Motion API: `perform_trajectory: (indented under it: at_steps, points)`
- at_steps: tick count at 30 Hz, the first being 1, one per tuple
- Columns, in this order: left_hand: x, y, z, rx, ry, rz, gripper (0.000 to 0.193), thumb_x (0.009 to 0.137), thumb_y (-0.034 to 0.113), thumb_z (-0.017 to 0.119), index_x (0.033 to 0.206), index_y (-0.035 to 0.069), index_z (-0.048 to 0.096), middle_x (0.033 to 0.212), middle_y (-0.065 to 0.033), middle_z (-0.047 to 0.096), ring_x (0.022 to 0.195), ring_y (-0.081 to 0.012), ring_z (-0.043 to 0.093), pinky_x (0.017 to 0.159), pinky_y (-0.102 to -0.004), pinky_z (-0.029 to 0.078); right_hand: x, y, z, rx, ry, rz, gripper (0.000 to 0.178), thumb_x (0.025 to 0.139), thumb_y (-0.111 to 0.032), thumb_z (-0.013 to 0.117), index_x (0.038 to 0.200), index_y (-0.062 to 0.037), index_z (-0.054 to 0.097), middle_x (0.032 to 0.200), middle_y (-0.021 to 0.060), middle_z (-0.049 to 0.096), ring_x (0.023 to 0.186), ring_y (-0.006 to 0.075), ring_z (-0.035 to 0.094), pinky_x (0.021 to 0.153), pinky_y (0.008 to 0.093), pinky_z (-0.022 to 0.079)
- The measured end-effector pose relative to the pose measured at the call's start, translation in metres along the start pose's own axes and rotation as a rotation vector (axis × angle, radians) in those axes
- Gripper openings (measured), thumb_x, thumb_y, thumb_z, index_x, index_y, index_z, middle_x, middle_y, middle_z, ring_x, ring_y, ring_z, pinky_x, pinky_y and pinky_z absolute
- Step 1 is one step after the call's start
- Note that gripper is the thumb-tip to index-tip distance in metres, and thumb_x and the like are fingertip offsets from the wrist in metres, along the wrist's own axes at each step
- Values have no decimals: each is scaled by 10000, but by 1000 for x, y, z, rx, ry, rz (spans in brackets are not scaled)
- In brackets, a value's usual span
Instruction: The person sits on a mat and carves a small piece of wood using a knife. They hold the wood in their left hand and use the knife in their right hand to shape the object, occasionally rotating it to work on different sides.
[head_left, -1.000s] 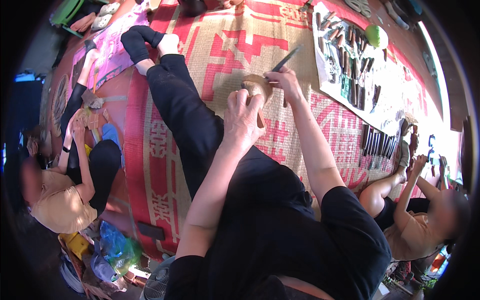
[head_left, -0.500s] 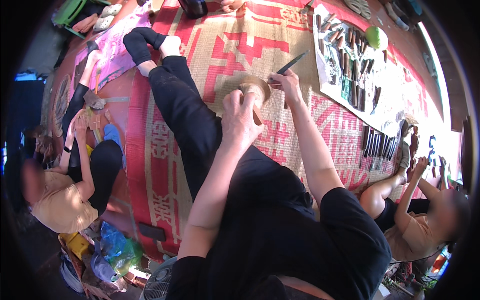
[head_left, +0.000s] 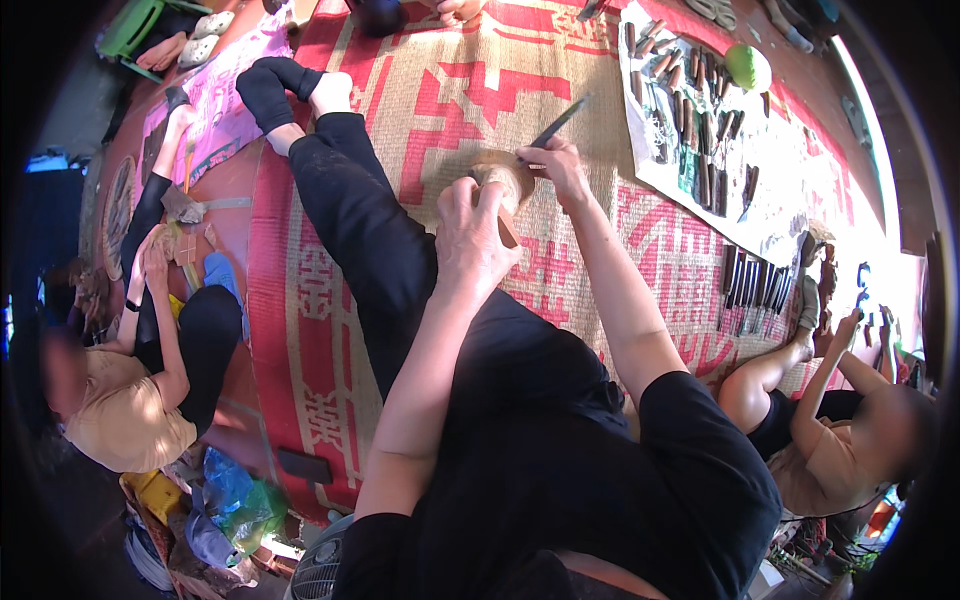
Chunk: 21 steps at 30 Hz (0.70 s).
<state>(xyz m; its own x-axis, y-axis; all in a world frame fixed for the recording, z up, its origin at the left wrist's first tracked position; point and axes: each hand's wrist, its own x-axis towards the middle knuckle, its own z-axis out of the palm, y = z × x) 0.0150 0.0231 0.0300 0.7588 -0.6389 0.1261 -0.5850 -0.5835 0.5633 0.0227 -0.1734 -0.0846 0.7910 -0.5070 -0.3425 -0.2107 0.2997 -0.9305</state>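
My left hand (head_left: 472, 235) is closed around a brown wooden piece (head_left: 509, 232), whose flat edge shows beside the palm. Just beyond its fingers is a pale, rounded wooden piece (head_left: 508, 180) with a wider rim, low over the mat. My fingers hide whether the two are one object. In my right hand (head_left: 562, 172), a slim dark tool (head_left: 562, 120) is gripped near its lower end and points up to the far right. That lower end lies close to the rounded piece's rim; whether they touch, I cannot tell. The tool's exact kind is unclear.
A red-and-straw mat (head_left: 540, 285) lies beneath. At the right, a white sheet (head_left: 655, 170) bears many wooden-handled tools and a green round fruit (head_left: 748, 68); a row of dark-handled tools (head_left: 755, 283) lies nearer. One person (head_left: 130, 400) sits left, another (head_left: 850, 430) right.
My right hand and the dark tool have shifted slightly left, nearer the rounded wooden piece. My left hand keeps its grip. The whole view has shifted a little.
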Motion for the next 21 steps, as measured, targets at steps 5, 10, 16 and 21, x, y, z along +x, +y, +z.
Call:
perform_trajectory:
  at_steps: [5,10,16,21]
  points:
    - [3,0,1,0,3,-22,625,602,66,761,1150,142,470,1158,-138,418,1135,-392,438,885,-483,485,6,3,2,-13,0,25,155,764,-72,704,873,21,646,780,107,673,716,172,629,682,293,494]
    - [4,0,-2,-19,4,-58,627,603,69,760,1153,131,466,1168,-144,416,1140,-397,436,885,-482,486,18,4,-2,49,118,39,121,790,-50,669,876,17,617,728,112,667,631,162,642,602,268,521]
    - [1,0,0,-6,-5,-60,625,604,84,770,1145,140,461,1180,-142,407,1149,-390,432,889,-480,490,8,-6,-3,57,32,-13,143,810,-104,668,903,-3,625,787,97,673,686,172,659,623,290,537]
    - [2,3,0,-18,-28,-72,638,605,81,770,1154,148,454,1179,-136,401,1154,-388,425,894,-477,487,9,2,-4,26,-38,39,116,774,-77,688,841,9,647,782,110,676,660,194,651,636,295,532]
